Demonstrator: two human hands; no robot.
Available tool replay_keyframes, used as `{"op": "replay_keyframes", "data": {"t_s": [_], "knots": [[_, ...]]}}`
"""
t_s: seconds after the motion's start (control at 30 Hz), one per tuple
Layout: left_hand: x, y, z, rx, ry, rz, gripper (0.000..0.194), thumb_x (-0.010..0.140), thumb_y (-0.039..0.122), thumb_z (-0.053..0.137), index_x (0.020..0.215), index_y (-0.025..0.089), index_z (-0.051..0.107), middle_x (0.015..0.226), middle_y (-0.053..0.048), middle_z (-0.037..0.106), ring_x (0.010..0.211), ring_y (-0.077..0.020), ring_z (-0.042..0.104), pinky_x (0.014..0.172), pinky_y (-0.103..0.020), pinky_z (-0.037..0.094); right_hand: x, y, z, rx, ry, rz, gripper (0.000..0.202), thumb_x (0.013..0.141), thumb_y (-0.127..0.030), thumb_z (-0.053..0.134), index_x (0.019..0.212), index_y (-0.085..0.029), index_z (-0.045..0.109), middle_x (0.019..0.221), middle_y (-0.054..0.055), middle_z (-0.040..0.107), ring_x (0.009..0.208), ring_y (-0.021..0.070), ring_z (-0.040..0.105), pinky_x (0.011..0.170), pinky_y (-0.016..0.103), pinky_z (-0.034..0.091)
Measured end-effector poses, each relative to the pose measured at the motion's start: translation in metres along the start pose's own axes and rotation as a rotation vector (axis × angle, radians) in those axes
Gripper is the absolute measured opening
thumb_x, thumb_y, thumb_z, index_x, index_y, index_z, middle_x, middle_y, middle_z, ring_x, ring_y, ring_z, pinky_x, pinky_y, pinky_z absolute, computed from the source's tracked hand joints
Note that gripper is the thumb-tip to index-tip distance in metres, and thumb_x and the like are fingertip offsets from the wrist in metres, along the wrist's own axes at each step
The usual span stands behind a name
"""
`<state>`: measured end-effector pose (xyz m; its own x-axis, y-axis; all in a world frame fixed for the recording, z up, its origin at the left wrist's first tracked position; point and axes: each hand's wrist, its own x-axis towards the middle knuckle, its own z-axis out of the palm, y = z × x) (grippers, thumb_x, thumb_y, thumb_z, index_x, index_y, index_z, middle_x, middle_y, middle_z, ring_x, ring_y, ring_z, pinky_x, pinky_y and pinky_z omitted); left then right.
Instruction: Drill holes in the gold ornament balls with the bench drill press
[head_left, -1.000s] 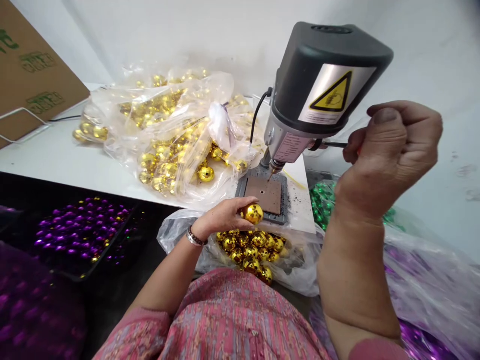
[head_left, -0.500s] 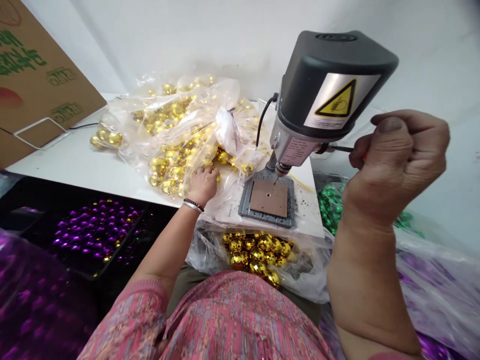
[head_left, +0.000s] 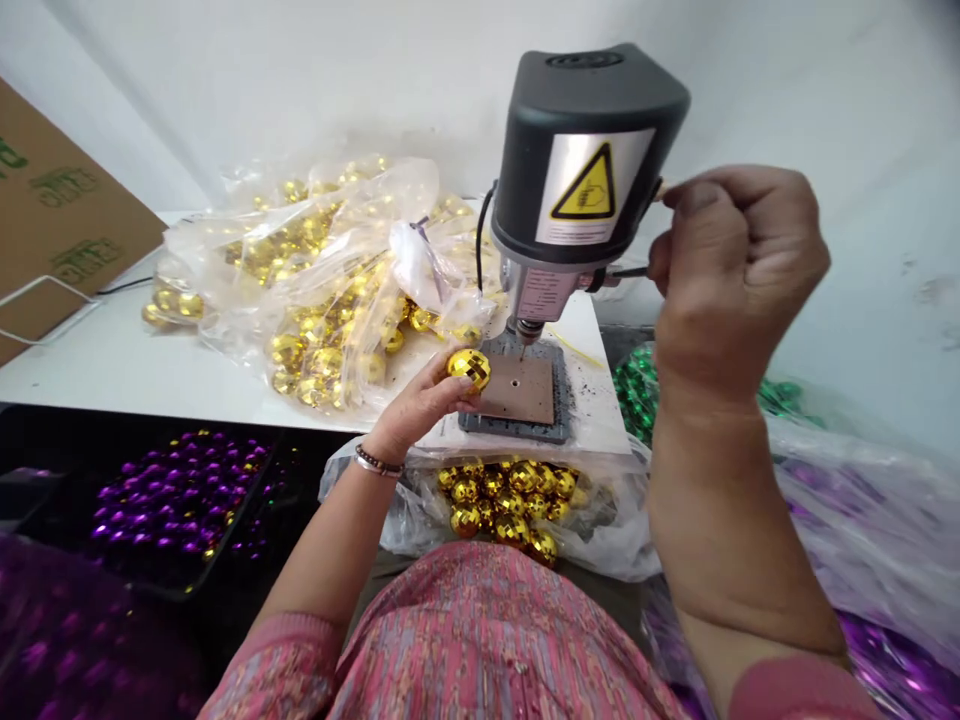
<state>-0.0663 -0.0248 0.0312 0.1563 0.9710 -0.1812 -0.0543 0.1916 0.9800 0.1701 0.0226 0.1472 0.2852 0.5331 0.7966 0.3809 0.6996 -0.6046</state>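
Observation:
A shiny gold faceted ball [head_left: 469,371] is held in my left hand [head_left: 420,405], just left of the drill press base. My right hand [head_left: 739,270] is closed around the feed lever [head_left: 628,272] on the right side of the small bench drill press [head_left: 592,150]; its grip end is hidden by my fingers. Below the drill head, the bit [head_left: 523,352] points down at a brown square plate [head_left: 525,395] with a small hole, apart from it. The plate lies on the dark metal base [head_left: 517,430].
Plastic bags [head_left: 330,270] of gold balls lie on the white table [head_left: 112,370]. Another open bag [head_left: 405,520] with gold balls hangs at the front edge. Purple balls [head_left: 180,490] sit in a black tray at left; green balls [head_left: 637,395] are at right. A cardboard box [head_left: 67,220] stands far left.
My left hand has come out of the bag of gold balls with one ball and moved right, beside the drill base. My right hand stays at the lever. The view has shifted slightly.

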Motion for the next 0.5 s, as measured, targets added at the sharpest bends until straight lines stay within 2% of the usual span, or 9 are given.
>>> {"op": "replay_keyframes", "data": {"t_s": [0.1, 0.27, 0.37, 0.5], "knots": [[0.009, -0.005, 0.017, -0.061, -0.009, -0.078, 0.059, 0.080, 0.041, 0.070, 0.133, 0.023, 0.054, 0.108, -0.006, 0.070, 0.077, -0.0134, 0.071, 0.070, -0.027, 0.058, 0.025, -0.003, 0.004, -0.023, -0.058, 0.070, 0.014, 0.096, -0.019, 0.054, 0.082, -0.018, 0.056, 0.063, -0.005, 0.047, 0.060, 0.0044, 0.047, 0.061, 0.022, 0.041], [0.022, -0.007, 0.030, -0.012, 0.033, -0.119, 0.043, 0.082, 0.039, 0.072, 0.118, 0.019, 0.058, 0.094, -0.002, 0.069, 0.060, -0.0068, 0.063, 0.055, -0.019, 0.048, 0.062, -0.003, 0.018, -0.082, -0.111, 0.240, 0.028, 0.096, -0.020, 0.054, 0.069, -0.019, 0.046, 0.063, -0.006, 0.046, 0.062, 0.0014, 0.045, 0.062, 0.017, 0.041], [0.027, -0.007, 0.034, 0.026, 0.081, -0.111, 0.037, 0.083, 0.034, 0.073, 0.112, 0.018, 0.058, 0.091, 0.000, 0.068, 0.058, -0.0050, 0.061, 0.054, -0.018, 0.046, 0.075, 0.000, 0.027, -0.151, -0.121, 0.325, 0.036, 0.095, -0.021, 0.053, 0.063, -0.018, 0.038, 0.060, -0.008, 0.041, 0.060, -0.0013, 0.040, 0.062, 0.014, 0.037], [0.034, -0.009, 0.039, 0.049, 0.081, -0.118, 0.036, 0.084, 0.031, 0.072, 0.113, 0.018, 0.055, 0.094, -0.001, 0.068, 0.062, -0.0071, 0.066, 0.052, -0.018, 0.045, 0.081, 0.000, 0.032, -0.201, -0.090, 0.349, 0.039, 0.095, -0.018, 0.050, 0.060, -0.019, 0.033, 0.058, -0.009, 0.037, 0.057, -0.0031, 0.035, 0.067, 0.013, 0.039]]}}
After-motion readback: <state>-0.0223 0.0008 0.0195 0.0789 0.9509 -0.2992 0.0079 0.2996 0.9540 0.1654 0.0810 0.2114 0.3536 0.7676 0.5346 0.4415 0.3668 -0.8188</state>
